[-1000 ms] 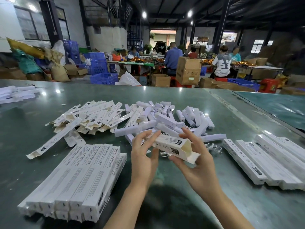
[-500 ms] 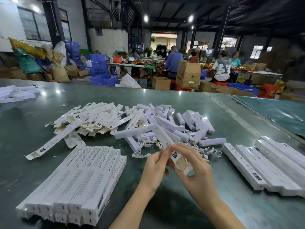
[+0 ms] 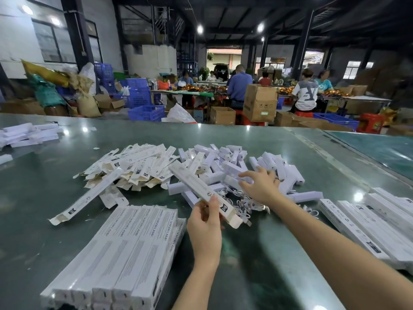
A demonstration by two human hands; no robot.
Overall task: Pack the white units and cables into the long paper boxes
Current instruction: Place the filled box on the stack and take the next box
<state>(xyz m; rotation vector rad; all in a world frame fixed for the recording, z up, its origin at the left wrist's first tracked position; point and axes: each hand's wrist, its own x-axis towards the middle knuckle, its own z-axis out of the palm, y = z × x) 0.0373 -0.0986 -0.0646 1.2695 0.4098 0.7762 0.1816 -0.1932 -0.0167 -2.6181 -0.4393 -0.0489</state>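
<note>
- The left hand point(image 3: 204, 229) pinches 1 long paper box point(image 3: 202, 191) near its open end, long axis slanting away to the upper left.
- The right hand point(image 3: 260, 186), fingers spread, rests on the pile of white units point(image 3: 232, 168), just right of the box and nearer them.

Bare table point(image 3: 257, 260) between box stacks point(image 3: 125, 253)

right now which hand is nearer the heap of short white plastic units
Right. The right hand reaches over the heap of short white plastic units, fingers at them. The left hand is nearer the body, holding a long paper box.
</note>
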